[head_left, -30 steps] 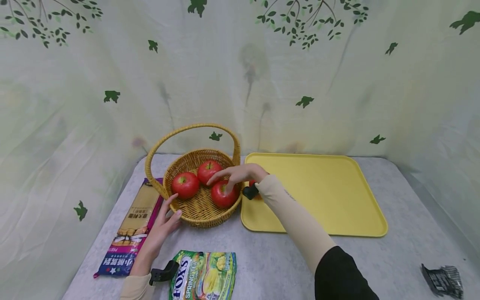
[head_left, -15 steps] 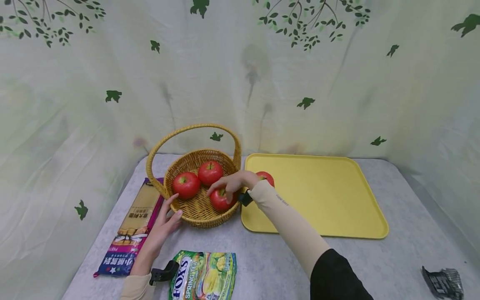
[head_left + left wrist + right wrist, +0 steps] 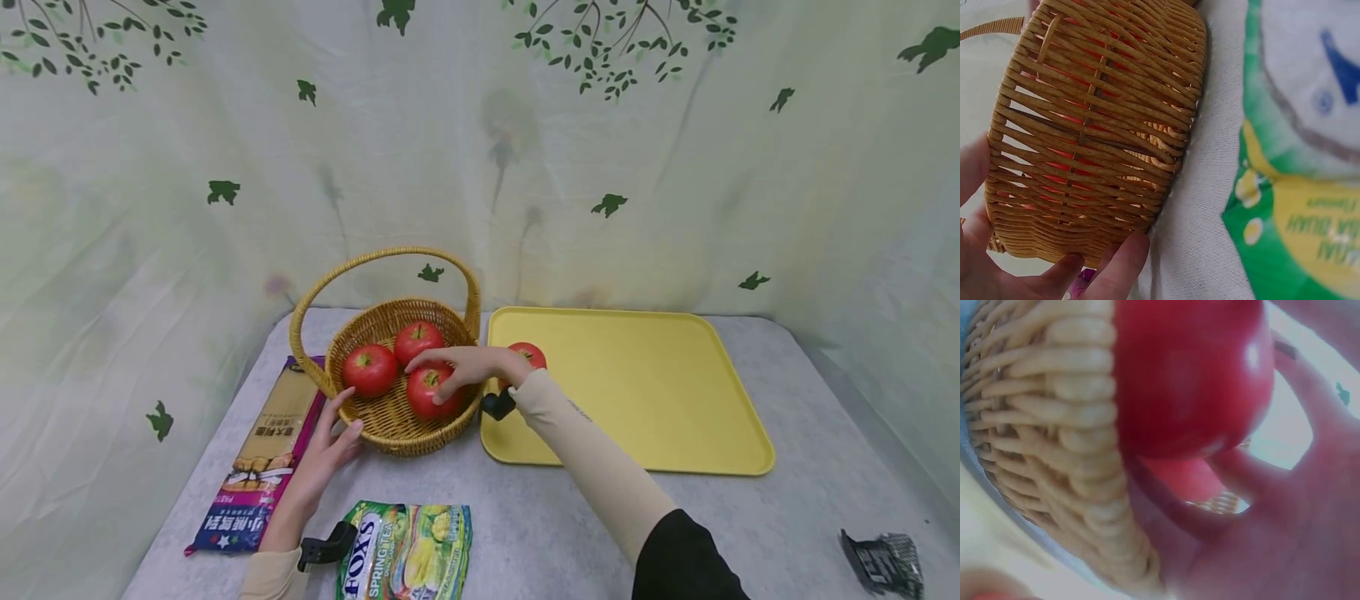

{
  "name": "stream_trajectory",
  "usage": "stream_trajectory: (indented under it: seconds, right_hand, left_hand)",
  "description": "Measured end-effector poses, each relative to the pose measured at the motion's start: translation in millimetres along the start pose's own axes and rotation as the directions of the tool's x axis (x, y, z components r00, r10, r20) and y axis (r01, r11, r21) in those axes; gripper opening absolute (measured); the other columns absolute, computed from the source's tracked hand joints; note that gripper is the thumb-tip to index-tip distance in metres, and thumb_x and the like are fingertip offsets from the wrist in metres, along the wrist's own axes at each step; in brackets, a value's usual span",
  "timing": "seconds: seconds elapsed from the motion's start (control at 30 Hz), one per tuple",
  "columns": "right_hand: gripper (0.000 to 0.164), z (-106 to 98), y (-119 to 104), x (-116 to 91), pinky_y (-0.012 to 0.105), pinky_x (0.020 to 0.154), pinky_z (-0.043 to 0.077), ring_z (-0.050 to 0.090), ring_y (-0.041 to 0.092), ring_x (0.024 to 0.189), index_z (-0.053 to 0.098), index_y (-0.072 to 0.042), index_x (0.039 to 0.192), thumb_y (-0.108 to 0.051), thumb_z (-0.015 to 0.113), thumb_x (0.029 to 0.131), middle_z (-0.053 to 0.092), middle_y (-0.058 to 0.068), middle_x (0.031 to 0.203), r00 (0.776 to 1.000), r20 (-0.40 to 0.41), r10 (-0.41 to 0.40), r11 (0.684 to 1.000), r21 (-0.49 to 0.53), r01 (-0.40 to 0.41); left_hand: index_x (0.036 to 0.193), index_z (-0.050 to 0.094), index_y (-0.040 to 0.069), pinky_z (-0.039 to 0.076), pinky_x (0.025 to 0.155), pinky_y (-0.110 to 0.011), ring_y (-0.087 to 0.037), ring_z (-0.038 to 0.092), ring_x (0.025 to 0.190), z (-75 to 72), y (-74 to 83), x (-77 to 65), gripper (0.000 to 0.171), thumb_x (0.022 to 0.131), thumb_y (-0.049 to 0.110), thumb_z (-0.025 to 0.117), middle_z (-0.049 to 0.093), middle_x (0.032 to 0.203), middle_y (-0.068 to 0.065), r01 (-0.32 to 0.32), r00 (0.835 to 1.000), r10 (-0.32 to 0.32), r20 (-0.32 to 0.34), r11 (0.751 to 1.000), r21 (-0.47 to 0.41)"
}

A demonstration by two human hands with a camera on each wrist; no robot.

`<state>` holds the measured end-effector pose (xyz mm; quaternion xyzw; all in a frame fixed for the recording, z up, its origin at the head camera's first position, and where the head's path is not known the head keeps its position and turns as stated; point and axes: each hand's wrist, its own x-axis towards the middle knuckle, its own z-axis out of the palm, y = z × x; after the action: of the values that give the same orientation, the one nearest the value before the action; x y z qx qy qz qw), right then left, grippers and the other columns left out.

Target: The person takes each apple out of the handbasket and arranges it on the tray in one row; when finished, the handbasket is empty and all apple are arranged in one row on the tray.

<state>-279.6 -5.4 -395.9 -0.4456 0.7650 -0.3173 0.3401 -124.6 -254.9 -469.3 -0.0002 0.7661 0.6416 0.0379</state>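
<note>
1. Locate the glossy, round red apple (image 3: 427,400) in the right half of the round tan wicker basket (image 3: 408,446), directly beneath the fingers of the right hand (image 3: 468,365).
2. Read the grip of the right hand as clamped on this apple: thumb on the near side, fingers bent over the top and far side.
3. Treat the apple as nearly round, without a marked long axis; stem end turned upward.
4. Take the right hand as the nearer one, reaching in over the right rim. Find the left hand (image 3: 330,437) at the opposite side, fingers spread against the left rim and outer wall, not clamped on any apple.
5. Count two further red apples inside the basket: one at the left (image 3: 370,371), one at the rear (image 3: 417,340), just beside the held apple. Cannot tell from these views about contact between held apple and basket floor.
6. Note the arched wicker handle (image 3: 397,252), rising above the rim.
7. See, right of the basket, the flat rectangular yellow tray (image 3: 637,383), with another red apple (image 3: 529,353) near its left edge, partly hidden by the right wrist.
8. Find the flat green-and-yellow plastic packet (image 3: 420,550) on the grey worktop (image 3: 540,533), in front of the basket.
</note>
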Motion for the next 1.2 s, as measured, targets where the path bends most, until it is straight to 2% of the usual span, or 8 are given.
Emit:
stream_trajectory:
  seconds: [0.17, 0.47, 0.7, 0.87, 0.97, 1.2]
  right_hand:
    - [0.059, -2, 1, -10, 0.032, 0.103, 0.035, 0.035, 0.013, 0.127, 0.042, -0.015, 0.143, -0.022, 0.066, 0.09, 0.039, -0.002, 0.143, 0.993, -0.086, -0.08, 0.995, 0.06, 0.085]
    - [0.059, -8, -2, -35, 0.035, 0.1, 0.039, 0.039, 0.012, 0.125, 0.044, -0.021, 0.143, -0.027, 0.067, 0.089, 0.038, -0.008, 0.143, 0.971, -0.205, -0.118, 0.979, 0.138, 0.148]
    - [0.055, -20, 1, -78, 0.036, 0.096, 0.043, 0.045, 0.016, 0.12, 0.047, -0.031, 0.14, -0.031, 0.067, 0.089, 0.043, -0.006, 0.138, 0.958, -0.283, -0.044, 0.986, 0.139, 0.086]
    - [0.056, -28, 12, -113, 0.042, 0.09, 0.048, 0.047, 0.024, 0.115, 0.045, -0.034, 0.14, -0.033, 0.067, 0.088, 0.045, -0.003, 0.135, 0.944, -0.328, 0.021, 0.985, 0.168, 0.037]
    - [0.058, -31, 22, -132, 0.045, 0.088, 0.049, 0.047, 0.027, 0.114, 0.044, -0.036, 0.14, -0.036, 0.068, 0.087, 0.047, -0.001, 0.133, 0.927, -0.365, 0.089, 0.979, 0.204, -0.014]
    - [0.059, -31, 54, -168, 0.042, 0.084, 0.051, 0.051, 0.032, 0.111, 0.042, -0.025, 0.144, -0.031, 0.066, 0.09, 0.044, 0.005, 0.137, 0.877, -0.453, 0.162, 0.966, 0.254, -0.047]
  left_hand:
    - [0.153, 0.014, 0.02, 0.035, 0.099, -0.059, -0.053, 0.023, 0.133, -0.4, 0.2, -0.7, 0.058, 0.103, 0.021, 0.044, -0.001, 0.156, -0.019, -0.003, 1.0, 0.003, 0.002, 1.0, -0.005]
    - [0.153, 0.014, 0.018, 0.035, 0.099, -0.059, -0.053, 0.023, 0.134, -0.1, -0.1, -1.5, 0.057, 0.103, 0.019, 0.043, -0.001, 0.156, -0.019, -0.014, 1.0, 0.014, 0.006, 1.0, -0.015]
    - [0.153, 0.014, 0.02, 0.035, 0.099, -0.059, -0.052, 0.024, 0.133, 0.5, 0.7, -0.6, 0.058, 0.103, 0.021, 0.044, -0.001, 0.156, -0.018, -0.01, 1.0, 0.01, 0.006, 1.0, -0.014]
    - [0.153, 0.015, 0.02, 0.035, 0.099, -0.059, -0.053, 0.023, 0.133, 0.7, 1.1, 0.2, 0.057, 0.103, 0.019, 0.044, -0.001, 0.156, -0.019, -0.013, 1.0, 0.013, 0.004, 1.0, -0.009]
    - [0.152, 0.015, 0.02, 0.034, 0.099, -0.059, -0.053, 0.023, 0.133, 0.5, 1.1, 0.4, 0.057, 0.103, 0.019, 0.044, -0.001, 0.156, -0.018, -0.014, 1.0, 0.014, 0.001, 1.0, -0.004]
    - [0.153, 0.014, 0.021, 0.034, 0.1, -0.058, -0.052, 0.023, 0.134, -0.2, -0.1, 0.1, 0.058, 0.103, 0.02, 0.044, -0.002, 0.157, -0.018, -0.005, 1.0, 0.005, 0.002, 1.0, -0.007]
